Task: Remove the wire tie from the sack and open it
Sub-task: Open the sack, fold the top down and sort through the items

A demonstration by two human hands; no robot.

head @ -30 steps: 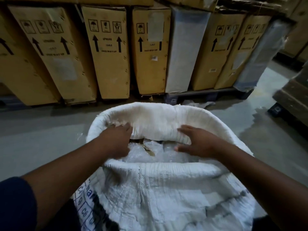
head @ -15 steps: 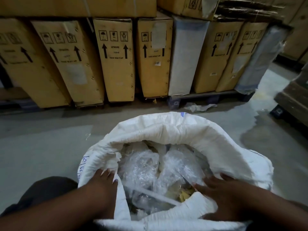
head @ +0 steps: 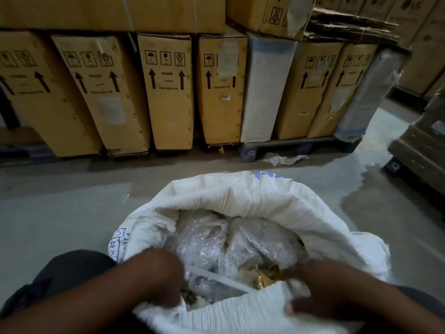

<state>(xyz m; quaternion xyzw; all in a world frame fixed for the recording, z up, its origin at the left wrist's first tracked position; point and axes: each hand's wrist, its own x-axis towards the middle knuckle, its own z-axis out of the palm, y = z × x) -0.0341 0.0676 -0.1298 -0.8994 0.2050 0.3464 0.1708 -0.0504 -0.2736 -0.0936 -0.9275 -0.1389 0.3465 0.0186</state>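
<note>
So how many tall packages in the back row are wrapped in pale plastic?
2: one tall pale plastic-wrapped package right of centre, another leaning at the row's right end. Others may be hidden.

A warehouse: tall cardboard cartons point(head: 168, 92) stand in rows on pallets point(head: 298, 147) over concrete floor point(head: 60, 213).

The sack point(head: 240, 196) stands on the floor point(head: 60, 213), wrapped bundles point(head: 252, 242) inside. The left hand point(head: 156, 278) grips its near-left rim, the right hand point(head: 320, 290) its near-right. Behind it, boxes point(head: 310, 97) stand in a row on a pallet point(head: 289, 145).
</note>
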